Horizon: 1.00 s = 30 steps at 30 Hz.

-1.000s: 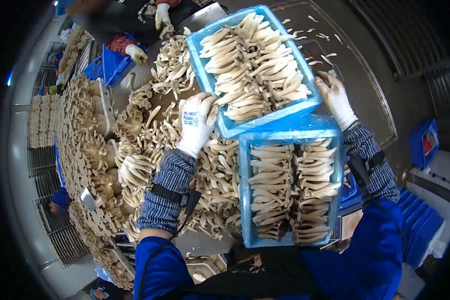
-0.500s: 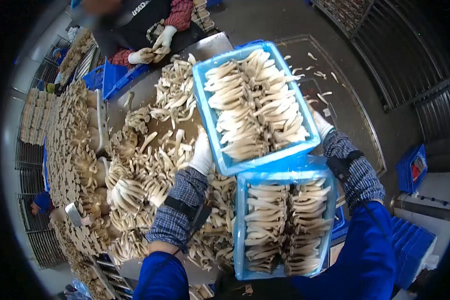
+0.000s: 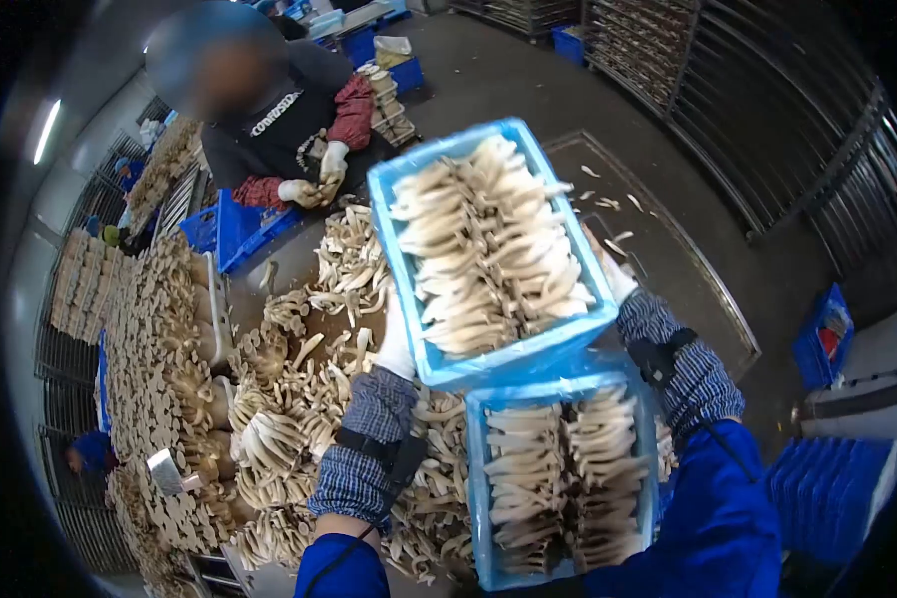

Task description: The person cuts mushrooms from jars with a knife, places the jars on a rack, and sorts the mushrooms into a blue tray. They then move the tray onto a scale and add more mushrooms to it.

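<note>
A blue plastic-lined crate (image 3: 516,361) of pale long-stemmed mushrooms (image 3: 498,254), laid in two rows, is held up between my gloved hands. My left hand (image 3: 397,341) grips its left side, fingers partly hidden. At the right side, my right hand (image 3: 616,277) is closed on the wall, its fingertips hidden behind the crate. Nearer to me stands a second lined crate (image 3: 479,478), packed likewise with rows of mushrooms; the held crate overlaps its far end in this view. Loose mushrooms (image 3: 359,244) are heaped on the table left of both crates.
Mushroom clusters (image 3: 154,369) are stacked along the left, with a broad metal blade (image 3: 169,470) on them. Across the table a person in gloves (image 3: 314,187) handles mushrooms beside a blue basket (image 3: 241,231). Blue crates (image 3: 832,488) stand at right; racks (image 3: 757,110) line the back.
My view has tilted up, showing more of the person opposite. The held crate and both hands have shifted slightly left in view, with the grip kept.
</note>
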### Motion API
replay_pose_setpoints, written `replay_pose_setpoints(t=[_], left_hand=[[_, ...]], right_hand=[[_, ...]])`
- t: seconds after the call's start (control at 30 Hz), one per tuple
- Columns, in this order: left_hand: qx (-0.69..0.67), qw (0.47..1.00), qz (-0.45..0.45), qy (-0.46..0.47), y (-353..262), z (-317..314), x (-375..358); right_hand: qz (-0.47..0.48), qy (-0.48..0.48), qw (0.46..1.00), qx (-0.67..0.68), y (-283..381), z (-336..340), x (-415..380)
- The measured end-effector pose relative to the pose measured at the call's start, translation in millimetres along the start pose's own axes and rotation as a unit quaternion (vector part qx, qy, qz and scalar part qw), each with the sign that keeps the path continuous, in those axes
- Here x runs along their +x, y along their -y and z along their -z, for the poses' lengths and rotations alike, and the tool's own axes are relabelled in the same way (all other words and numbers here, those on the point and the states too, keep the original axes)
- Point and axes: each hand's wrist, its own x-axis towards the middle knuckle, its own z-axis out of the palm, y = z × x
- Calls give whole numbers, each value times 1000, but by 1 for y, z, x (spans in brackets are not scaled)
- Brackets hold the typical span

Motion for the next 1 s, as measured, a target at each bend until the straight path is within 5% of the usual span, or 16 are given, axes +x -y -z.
replay_pose_setpoints(t=[0.07,0.1,0.23,0.4,0.7,1.0], left_hand=[[-126,955,38,264,-3,26,19],[-72,960,28,271,-7,51,21],[121,967,-114,191,-13,-76,-53],[217,938,-183,200,31,-182,-157],[109,934,149,306,257,-233,-257],[108,880,378,266,501,-239,-353]], right_hand=[[82,-17,996,-44,25,-5,-17],[120,-32,990,-68,38,-6,-33],[206,-97,966,-124,87,4,-154],[218,-190,947,-137,93,39,-346],[169,-475,863,-29,-72,144,-691],[94,-617,759,184,-371,217,-863]])
